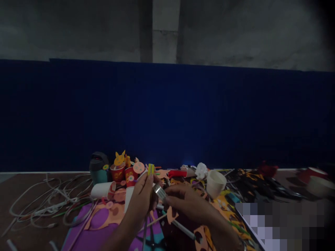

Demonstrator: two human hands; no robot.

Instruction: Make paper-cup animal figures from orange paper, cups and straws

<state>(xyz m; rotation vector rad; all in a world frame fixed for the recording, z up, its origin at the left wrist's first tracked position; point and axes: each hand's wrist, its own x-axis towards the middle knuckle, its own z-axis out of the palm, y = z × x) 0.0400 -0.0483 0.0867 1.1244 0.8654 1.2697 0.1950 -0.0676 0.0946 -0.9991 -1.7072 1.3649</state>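
Above the cluttered tabletop [26,237], the left hand [143,191] and right hand [180,199] work close together, and a wide swing could topple the pale cup [216,181] near two o'clock of them; the right fingers pinch a silvery piece [159,192] between the hands, which a loose hold might drop; the left fingers seem to grasp a smaller yellow piece [151,168] at eleven o'clock, which squeezing may crease

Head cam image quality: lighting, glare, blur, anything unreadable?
Head view: dim overall, blue panel nearly featureless; head view: bright glint on the silver piece at the right hand; head view: top-right corner falls to black, red bowl at far right looks dark and soft; head view: lower-right patch pixelated, contents unreadable.
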